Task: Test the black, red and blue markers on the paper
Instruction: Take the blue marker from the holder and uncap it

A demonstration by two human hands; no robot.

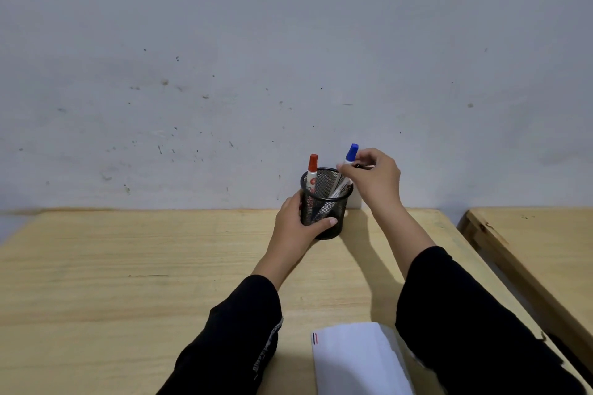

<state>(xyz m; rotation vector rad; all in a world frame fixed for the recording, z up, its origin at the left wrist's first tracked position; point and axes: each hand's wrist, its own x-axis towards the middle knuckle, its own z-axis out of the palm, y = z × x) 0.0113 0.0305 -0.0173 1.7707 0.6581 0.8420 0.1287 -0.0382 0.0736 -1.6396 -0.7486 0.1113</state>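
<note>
A black mesh pen cup [333, 199] stands at the far edge of the wooden table [128, 266], by the wall. My left hand [298, 221] grips the cup's side. The red-capped marker [312, 170] stands upright in the cup. My right hand [375, 176] pinches the blue-capped marker [351, 154], which leans out of the cup to the right. A dark marker [324, 210] shows dimly through the mesh. White paper [356, 359] lies near the table's front edge, with short black, red and blue strokes [315, 338] at its top left corner.
A grey, spotted wall [288, 58] rises right behind the cup. A second wooden table [545, 234] stands to the right across a narrow gap. My black sleeves [465, 314] reach over the near table, the right one covering part of the paper.
</note>
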